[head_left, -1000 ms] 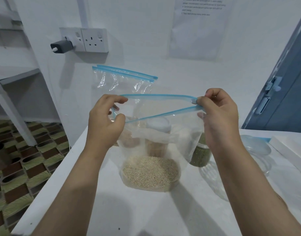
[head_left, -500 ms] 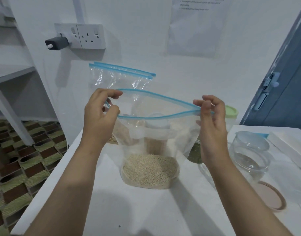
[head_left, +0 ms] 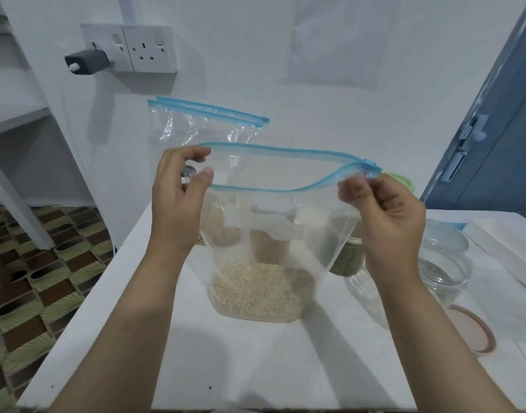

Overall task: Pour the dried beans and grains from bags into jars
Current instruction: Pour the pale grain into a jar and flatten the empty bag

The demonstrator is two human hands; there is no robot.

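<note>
The zip bag [head_left: 264, 234] of pale grain [head_left: 255, 293], standing on the desk [head_left: 226, 368], now gapes fully, its slider [head_left: 370, 166] run to the right end. Left hand [head_left: 178, 201] and right hand [head_left: 387, 216] each pinch a top corner in their fingers, so it looks ready to lift toward the empty jar [head_left: 443, 272]

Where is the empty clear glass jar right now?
In the head view, the empty clear glass jar stands on the white table, right of the right hand, behind its round lid.
</note>
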